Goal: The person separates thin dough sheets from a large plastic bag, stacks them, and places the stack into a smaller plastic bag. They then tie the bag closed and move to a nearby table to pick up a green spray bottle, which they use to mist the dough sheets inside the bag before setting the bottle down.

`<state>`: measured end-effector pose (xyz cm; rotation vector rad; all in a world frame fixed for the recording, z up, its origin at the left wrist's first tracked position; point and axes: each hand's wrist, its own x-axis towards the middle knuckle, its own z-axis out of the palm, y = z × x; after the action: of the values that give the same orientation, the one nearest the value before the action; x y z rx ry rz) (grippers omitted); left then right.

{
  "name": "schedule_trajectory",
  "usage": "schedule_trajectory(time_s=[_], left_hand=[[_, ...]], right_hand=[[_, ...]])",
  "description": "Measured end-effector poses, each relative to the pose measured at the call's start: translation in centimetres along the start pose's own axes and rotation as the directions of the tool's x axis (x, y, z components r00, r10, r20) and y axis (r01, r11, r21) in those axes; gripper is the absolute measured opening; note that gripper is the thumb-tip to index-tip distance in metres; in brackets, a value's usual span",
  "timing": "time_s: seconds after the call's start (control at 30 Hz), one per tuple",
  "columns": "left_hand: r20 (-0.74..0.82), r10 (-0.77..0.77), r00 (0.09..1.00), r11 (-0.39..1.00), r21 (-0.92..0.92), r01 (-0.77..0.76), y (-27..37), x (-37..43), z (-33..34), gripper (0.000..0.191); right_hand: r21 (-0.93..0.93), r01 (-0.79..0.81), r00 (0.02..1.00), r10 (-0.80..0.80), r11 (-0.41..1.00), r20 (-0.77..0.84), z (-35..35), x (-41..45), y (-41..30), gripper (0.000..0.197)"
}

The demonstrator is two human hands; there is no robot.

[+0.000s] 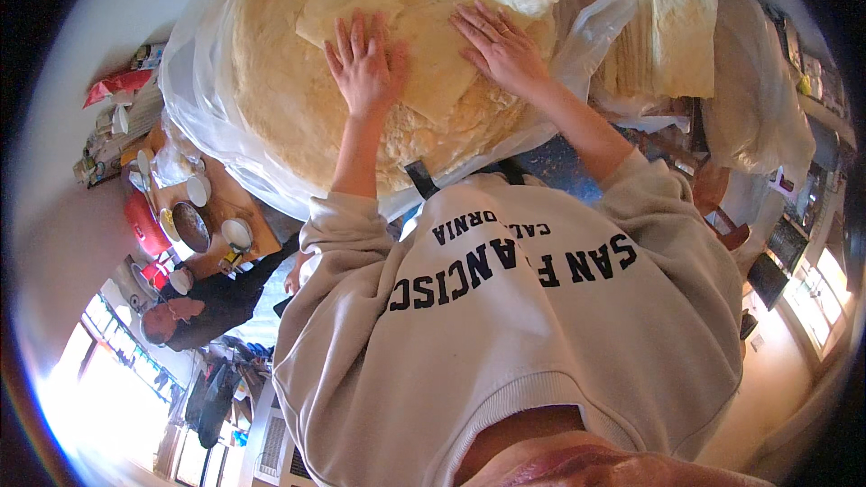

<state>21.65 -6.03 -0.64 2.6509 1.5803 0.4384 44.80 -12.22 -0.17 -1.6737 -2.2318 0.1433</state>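
Before me is a broad round mound of thin, pale-yellow sheets (pixel 284 95), seemingly flatbread or bean-curd skin, set in a clear plastic bag (pixel 196 115) whose sides are folded down. My left hand (pixel 365 64) rests palm down on a loose top sheet (pixel 433 64), its fingers spread. To the right, my right hand (pixel 504 47) also lies palm down near that sheet's right side, wearing a ring and holding nothing. Torn, crumpled layers (pixel 423 135) show at the mound's near side. What lies under the palms is hidden.
At the right stands a stack of folded, similar sheets (pixel 683 27) beside more plastic wrapping (pixel 751 81). A wooden table (pixel 260 223) at the left holds a dark pan (pixel 191 226) and several bowls. Another person (pixel 216 304) in dark clothing is near it.
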Motion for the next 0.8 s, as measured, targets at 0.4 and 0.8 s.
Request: schedule_trajectory(time_s=[0.4,0.8], left_hand=[[0.332,-0.658,0.676,-0.316,-0.936,0.153,3.3,-1.9,-6.7,0.047],[0.008,-0.051,0.999,0.877,-0.477,0.049,7.1,10.0,4.8,0.060]], right_hand=[[0.254,0.167,0.975,-0.197,0.953,0.099,1.6,-2.1,-1.7,0.073],[0.712,-0.108,0.679,0.471,-0.694,0.562,0.1,-0.5,2.8,0.045]])
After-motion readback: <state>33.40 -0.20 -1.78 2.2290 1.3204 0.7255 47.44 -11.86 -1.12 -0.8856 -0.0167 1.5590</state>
